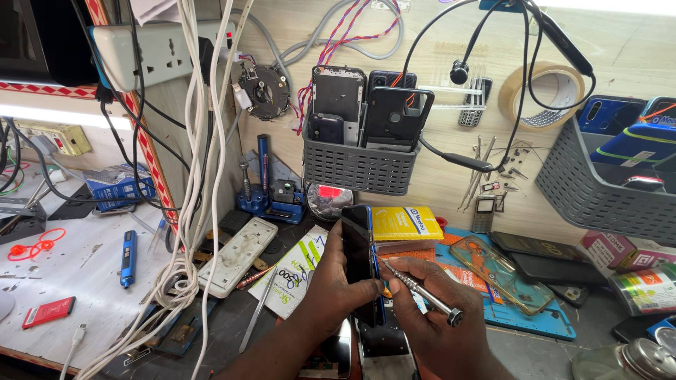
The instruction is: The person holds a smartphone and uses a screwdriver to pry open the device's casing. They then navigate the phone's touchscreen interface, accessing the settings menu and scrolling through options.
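Your left hand point(338, 281) grips a dark smartphone point(360, 253) upright on edge above the table point(91, 281); your right hand point(429, 317) pinches a metal screwdriver point(421, 290), tip at its blue edge. The case apparently remains closed.

A pale wooden wall panel point(620, 63) backs a cluttered dark workbench point(521, 352); a white table point(77, 274) stands left, with bright light along the top edge.
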